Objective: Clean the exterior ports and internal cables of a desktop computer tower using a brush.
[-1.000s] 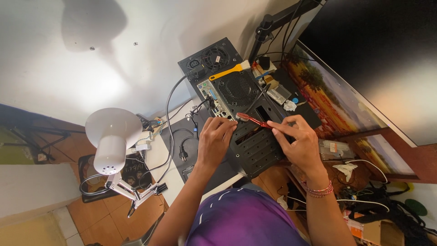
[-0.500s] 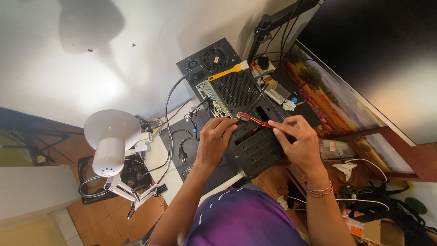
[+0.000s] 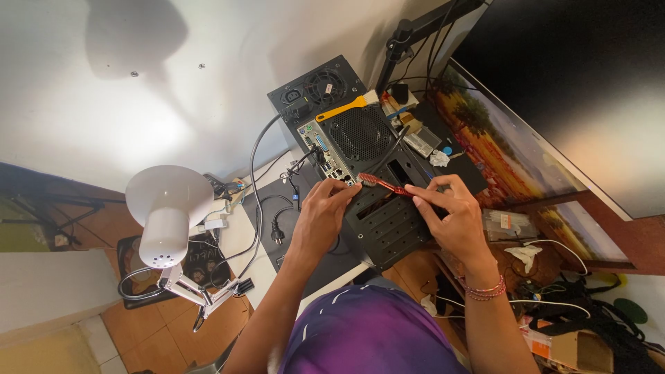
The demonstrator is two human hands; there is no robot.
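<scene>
Right hand (image 3: pixel 450 211) grips a red toothbrush (image 3: pixel 382 184) — bristles on the black computer case (image 3: pixel 377 208) — left hand (image 3: pixel 325 211) steadies it, fingers curled.

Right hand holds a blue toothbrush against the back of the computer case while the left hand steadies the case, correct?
Not quite: the toothbrush is red, not blue. The head view shows the right hand holding it against the black computer case, with the left hand resting on the case.
</scene>
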